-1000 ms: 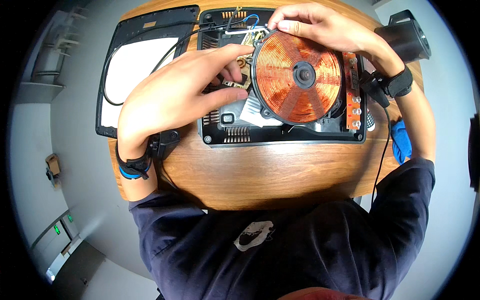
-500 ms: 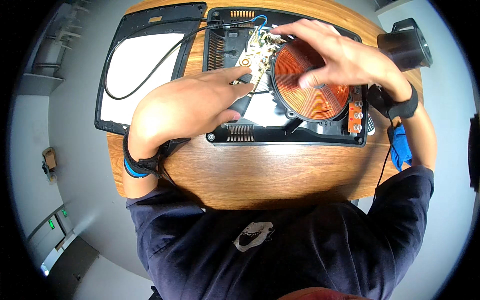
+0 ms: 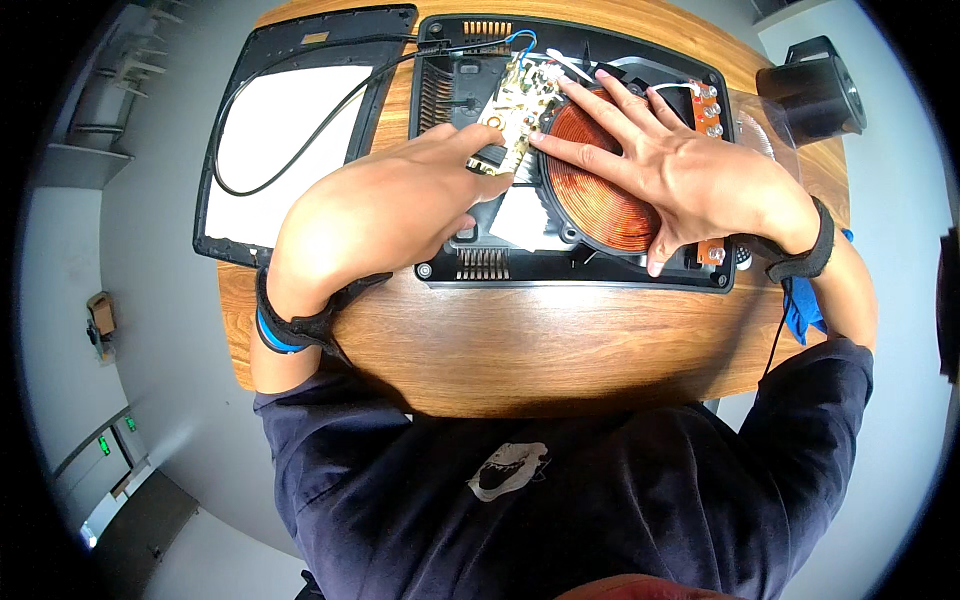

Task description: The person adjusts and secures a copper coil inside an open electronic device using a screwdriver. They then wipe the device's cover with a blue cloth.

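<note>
An open black appliance housing holds a copper coil on a round black frame, a cream circuit board with wires, and an orange board with clear buttons. My right hand lies spread over the coil, fingers apart, fingertips at its rim and by the board's edge. My left hand rests at the housing's left side, its curved fingers apart, touching or just over the circuit board and a dark part on it; what lies under its palm is hidden.
A black-framed cover with a white panel lies at the left, with a black cable looped over it. A black cylindrical container is at the back right, a blue cloth at the right edge of the wooden table.
The coil has moved rightward, uncovering more of the cream board. My right hand left the coil's top edge and is now spread across it. My left hand shifted slightly right.
</note>
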A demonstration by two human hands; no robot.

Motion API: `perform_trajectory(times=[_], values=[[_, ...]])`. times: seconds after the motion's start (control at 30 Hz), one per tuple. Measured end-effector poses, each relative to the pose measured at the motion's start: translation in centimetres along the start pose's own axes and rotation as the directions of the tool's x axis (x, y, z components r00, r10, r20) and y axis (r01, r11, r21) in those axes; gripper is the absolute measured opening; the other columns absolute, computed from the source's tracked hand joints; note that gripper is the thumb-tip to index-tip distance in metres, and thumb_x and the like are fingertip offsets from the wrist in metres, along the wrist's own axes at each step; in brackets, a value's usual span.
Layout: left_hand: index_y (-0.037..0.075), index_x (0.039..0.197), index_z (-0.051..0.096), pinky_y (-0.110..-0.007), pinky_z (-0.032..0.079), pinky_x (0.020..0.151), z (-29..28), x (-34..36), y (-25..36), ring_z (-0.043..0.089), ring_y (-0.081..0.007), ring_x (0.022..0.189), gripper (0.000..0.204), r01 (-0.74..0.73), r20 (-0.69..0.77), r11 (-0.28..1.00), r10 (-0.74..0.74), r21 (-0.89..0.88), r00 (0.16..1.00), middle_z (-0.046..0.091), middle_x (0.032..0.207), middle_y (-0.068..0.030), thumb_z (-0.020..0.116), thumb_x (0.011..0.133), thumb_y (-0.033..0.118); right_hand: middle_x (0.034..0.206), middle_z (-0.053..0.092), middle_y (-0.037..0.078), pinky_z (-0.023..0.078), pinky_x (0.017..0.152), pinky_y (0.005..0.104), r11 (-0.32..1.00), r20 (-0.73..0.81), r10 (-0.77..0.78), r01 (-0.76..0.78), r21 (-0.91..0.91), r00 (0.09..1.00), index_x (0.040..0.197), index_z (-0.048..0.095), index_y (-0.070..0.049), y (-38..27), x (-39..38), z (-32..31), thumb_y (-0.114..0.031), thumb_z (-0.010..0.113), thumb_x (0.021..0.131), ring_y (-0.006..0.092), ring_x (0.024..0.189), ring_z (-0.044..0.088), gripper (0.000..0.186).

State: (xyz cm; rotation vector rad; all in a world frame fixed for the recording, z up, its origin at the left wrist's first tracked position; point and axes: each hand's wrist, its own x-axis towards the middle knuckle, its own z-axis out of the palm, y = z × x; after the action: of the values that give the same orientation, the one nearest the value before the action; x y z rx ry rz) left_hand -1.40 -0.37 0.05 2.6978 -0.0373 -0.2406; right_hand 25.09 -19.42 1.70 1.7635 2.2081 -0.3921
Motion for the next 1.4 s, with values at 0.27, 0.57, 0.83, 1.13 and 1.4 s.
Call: perform_trajectory(times=[0.27,0.57,0.83,1.13,1.4], values=[[0.009,0.160,0.066,-0.048,0.051,0.124,0.2,0.0,-0.2,0.054,-0.0424,0.154,0.055,-0.021,-0.025,1.000,0.022,0.015,0.999,0.052,0.172,-0.0193,0.076,0.107,0.016,0.191,0.019,0.018,0.052,0.130,0.0671,0.988,-0.166,-0.119,0.133,0.079,0.979,0.183,0.031,-0.043,1.4,-0.6,0.0,-0.027,0.113,0.044,0.0525,0.172,0.028,0.162],[0.012,0.162,0.064,-0.048,0.054,0.120,0.2,0.6,-0.3,0.060,-0.0405,0.150,0.052,0.010,-0.008,1.000,-0.010,0.012,1.000,0.054,0.171,-0.0164,0.072,0.111,0.019,0.189,0.020,0.023,0.044,0.135,0.0651,0.959,-0.163,-0.179,0.209,0.193,0.970,0.185,0.031,-0.033,3.5,-1.3,-1.5,-0.040,0.114,0.042,0.0533,0.170,0.033,0.165],[0.013,0.157,0.068,-0.049,0.059,0.110,0.1,1.1,-1.6,0.069,-0.0387,0.136,0.048,0.003,-0.030,1.000,-0.003,-0.001,1.000,0.061,0.163,-0.0084,0.074,0.109,0.016,0.187,0.022,0.027,0.045,0.134,0.0634,0.903,-0.156,-0.170,0.217,0.371,0.973,0.187,0.025,-0.025,4.1,-0.2,-1.5,-0.043,0.115,0.049,0.0550,0.166,0.040,0.165],[0.003,0.135,0.074,-0.049,0.058,0.105,-1.0,1.4,-1.3,0.071,-0.0403,0.125,0.032,-0.119,-0.166,0.986,0.099,-0.118,0.981,0.072,0.130,-0.0155,0.077,0.106,0.014,0.188,0.025,0.026,0.041,0.136,0.0630,0.967,-0.195,-0.055,0.101,0.234,0.979,0.185,0.030,-0.033,0.8,-0.2,-2.5,-0.029,0.112,0.050,0.0545,0.167,0.037,0.159],[0.000,0.126,0.065,-0.052,0.058,0.100,-2.1,0.9,-0.2,0.071,-0.0460,0.116,0.034,0.069,-0.207,0.997,-0.076,-0.045,0.975,0.072,0.117,-0.0200,0.081,0.102,0.018,0.182,0.027,0.035,0.042,0.129,0.0705,0.964,-0.398,-0.007,0.112,0.241,0.917,0.185,0.030,-0.028,-2.0,1.2,0.7,-0.039,0.110,0.060,0.0580,0.167,0.032,0.148]])
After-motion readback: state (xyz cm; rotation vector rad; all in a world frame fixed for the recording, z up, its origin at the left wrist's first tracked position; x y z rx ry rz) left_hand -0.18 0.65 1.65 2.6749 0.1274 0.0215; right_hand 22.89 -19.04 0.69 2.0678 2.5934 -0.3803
